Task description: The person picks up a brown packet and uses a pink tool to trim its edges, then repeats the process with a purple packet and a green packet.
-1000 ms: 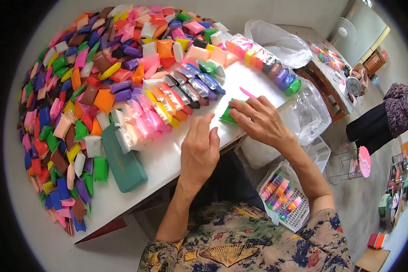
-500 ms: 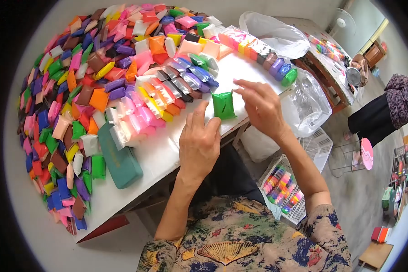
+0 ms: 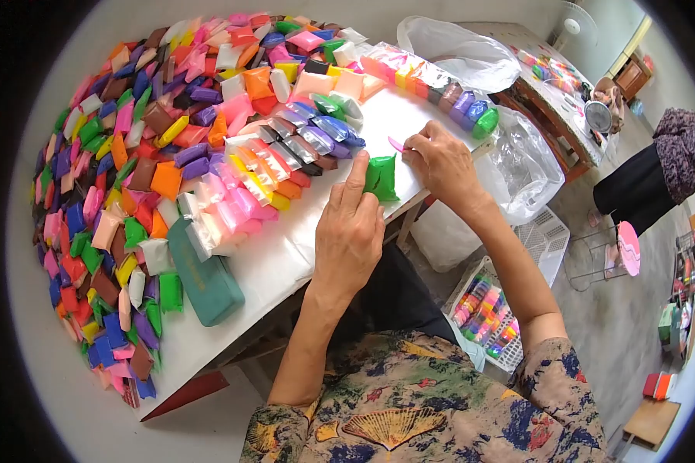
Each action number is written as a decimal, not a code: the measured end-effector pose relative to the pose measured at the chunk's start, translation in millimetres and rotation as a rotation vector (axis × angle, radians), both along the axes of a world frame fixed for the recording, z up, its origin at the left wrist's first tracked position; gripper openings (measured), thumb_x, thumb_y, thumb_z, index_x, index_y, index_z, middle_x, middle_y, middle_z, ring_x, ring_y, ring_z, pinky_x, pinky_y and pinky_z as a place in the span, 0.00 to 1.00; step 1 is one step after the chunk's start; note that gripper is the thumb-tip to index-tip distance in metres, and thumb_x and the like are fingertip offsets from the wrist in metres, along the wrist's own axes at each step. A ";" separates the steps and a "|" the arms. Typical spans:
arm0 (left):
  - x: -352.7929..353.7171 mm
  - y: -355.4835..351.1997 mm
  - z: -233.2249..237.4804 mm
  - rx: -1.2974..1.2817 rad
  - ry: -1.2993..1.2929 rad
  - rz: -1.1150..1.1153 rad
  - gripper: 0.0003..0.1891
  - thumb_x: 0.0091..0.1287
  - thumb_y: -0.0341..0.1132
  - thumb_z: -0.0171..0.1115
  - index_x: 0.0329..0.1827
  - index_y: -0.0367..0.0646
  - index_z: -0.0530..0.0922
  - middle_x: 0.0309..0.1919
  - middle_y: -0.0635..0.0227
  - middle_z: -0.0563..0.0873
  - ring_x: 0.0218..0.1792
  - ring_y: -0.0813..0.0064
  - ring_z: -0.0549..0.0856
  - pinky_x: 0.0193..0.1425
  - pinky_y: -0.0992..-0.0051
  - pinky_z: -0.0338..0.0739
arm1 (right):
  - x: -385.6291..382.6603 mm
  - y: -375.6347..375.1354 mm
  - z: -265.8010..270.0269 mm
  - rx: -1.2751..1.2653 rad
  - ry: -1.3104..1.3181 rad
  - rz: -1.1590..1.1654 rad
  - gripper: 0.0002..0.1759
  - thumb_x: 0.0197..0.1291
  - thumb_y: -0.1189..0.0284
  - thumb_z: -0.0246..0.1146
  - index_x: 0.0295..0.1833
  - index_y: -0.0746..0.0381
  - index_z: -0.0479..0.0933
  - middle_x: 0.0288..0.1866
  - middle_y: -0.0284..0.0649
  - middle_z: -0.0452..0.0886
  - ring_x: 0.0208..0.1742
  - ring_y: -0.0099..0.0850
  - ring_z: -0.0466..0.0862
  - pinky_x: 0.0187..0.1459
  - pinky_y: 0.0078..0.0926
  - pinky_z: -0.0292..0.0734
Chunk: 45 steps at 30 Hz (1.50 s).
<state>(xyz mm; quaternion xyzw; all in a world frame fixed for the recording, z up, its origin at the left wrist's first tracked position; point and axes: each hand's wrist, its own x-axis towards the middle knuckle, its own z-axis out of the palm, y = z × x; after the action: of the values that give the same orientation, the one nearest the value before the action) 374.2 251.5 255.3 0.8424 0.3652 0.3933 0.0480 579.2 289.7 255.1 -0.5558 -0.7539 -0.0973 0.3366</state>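
A green packet (image 3: 381, 178) lies on the white table near its front edge. Beside its left edge is my left hand (image 3: 350, 220), index finger stretched out and the other fingers curled. To the packet's right, my right hand (image 3: 438, 160) pinches a small pink piece (image 3: 396, 144) that sticks out past the fingertips. Left of my hands, overlapping rows of wrapped coloured packets (image 3: 286, 150) lie on the table. A wrapped strip of coloured packets (image 3: 440, 90) runs along the upper right, ending in green.
A large heap of coloured packets (image 3: 135, 185) covers the left. A green case (image 3: 206, 274) lies at the front. Plastic bags (image 3: 521, 166) hang at the right, above a white basket (image 3: 486, 312). A person (image 3: 656, 174) stands at the far right beside a pink stool (image 3: 628, 248).
My right hand has shifted slightly up, and the pink piece now shows at its fingertips. My left index finger has straightened upward beside the green packet. The camera view has tilted slightly.
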 end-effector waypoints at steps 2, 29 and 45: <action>0.0 1.8 2.6 0.003 0.026 -0.027 0.05 0.64 0.24 0.63 0.37 0.33 0.76 0.70 0.51 0.73 0.59 0.50 0.79 0.62 0.59 0.76 | 1.5 0.1 3.9 -0.048 -0.060 -0.003 0.08 0.63 0.71 0.63 0.34 0.65 0.81 0.37 0.47 0.80 0.41 0.43 0.84 0.43 0.39 0.80; 19.6 -15.8 -1.6 -0.238 -0.284 -0.072 0.13 0.65 0.23 0.65 0.52 0.38 0.79 0.58 0.51 0.73 0.49 0.56 0.82 0.51 0.64 0.79 | -42.2 -76.8 -25.6 -0.463 1.551 0.146 0.14 0.71 0.65 0.65 0.40 0.67 0.81 0.29 0.30 0.82 0.27 0.12 0.71 0.28 0.14 0.64; 18.0 -13.6 -3.9 -0.156 -0.206 -0.068 0.26 0.60 0.28 0.70 0.62 0.39 0.75 0.59 0.51 0.72 0.44 0.56 0.81 0.51 0.61 0.78 | -46.3 -74.3 -21.0 -0.359 1.451 0.073 0.15 0.73 0.65 0.63 0.39 0.68 0.81 0.28 0.31 0.82 0.27 0.13 0.74 0.29 0.14 0.67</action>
<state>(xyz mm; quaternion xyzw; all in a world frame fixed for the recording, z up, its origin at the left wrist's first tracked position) 392.2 237.9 251.4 0.8031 0.3592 0.4463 0.1639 532.9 215.4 234.1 -0.5014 -0.3648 0.4295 0.6565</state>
